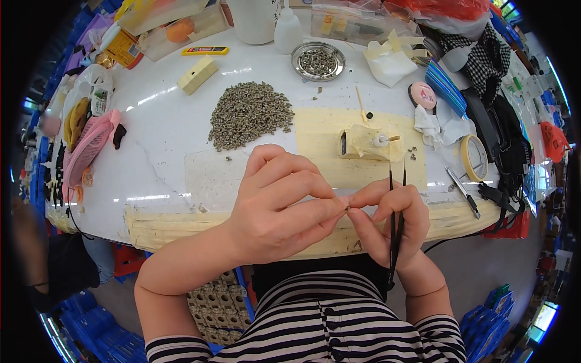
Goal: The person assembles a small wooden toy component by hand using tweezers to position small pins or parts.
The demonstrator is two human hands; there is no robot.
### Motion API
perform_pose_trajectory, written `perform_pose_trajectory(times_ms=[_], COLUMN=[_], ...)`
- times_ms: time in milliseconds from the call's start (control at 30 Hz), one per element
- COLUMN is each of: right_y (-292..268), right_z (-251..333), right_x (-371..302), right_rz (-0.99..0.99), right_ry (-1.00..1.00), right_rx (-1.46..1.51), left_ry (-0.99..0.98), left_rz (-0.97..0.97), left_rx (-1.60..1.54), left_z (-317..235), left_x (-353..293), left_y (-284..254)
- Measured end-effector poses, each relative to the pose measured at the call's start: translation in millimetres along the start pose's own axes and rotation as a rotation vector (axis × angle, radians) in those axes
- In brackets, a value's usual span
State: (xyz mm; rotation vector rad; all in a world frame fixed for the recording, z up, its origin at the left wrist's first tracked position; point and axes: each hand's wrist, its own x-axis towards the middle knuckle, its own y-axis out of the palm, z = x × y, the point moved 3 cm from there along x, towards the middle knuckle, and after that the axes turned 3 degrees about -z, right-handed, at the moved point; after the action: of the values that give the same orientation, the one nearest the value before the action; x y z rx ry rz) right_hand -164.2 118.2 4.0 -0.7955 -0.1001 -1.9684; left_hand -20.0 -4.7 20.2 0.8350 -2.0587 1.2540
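Near the table's front edge my left hand and my right hand meet fingertip to fingertip. Pinched between them is a tiny metal part, mostly hidden by the fingers. Black tweezers are also held in my right hand, tips pointing away from me. Beyond my left hand lies a heap of small grey-brown metal parts. A taped block with a small white nozzle-like piece on top stands just past the tweezers' tips.
A round metal dish holds more small parts at the back. A cream block and a yellow cutter lie back left. On the right are a pen-like tool, a tape roll and a pink round case. A pink mesh item sits left.
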Motion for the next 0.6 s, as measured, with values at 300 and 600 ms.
perform_pose_trajectory(times_ms=[300, 600], right_y=[0.8, 2.7], right_z=[2.5, -5.4], right_x=[1.2, -4.5], right_rz=[-0.020, 0.066], right_ry=[-0.100, 0.216], right_rx=[-0.071, 0.250], left_ry=[-0.007, 0.017], left_rz=[-0.002, 0.009], left_rx=[0.039, 0.030], left_z=[-1.9, -3.5], left_x=[-1.1, 1.3], left_y=[0.5, -2.9])
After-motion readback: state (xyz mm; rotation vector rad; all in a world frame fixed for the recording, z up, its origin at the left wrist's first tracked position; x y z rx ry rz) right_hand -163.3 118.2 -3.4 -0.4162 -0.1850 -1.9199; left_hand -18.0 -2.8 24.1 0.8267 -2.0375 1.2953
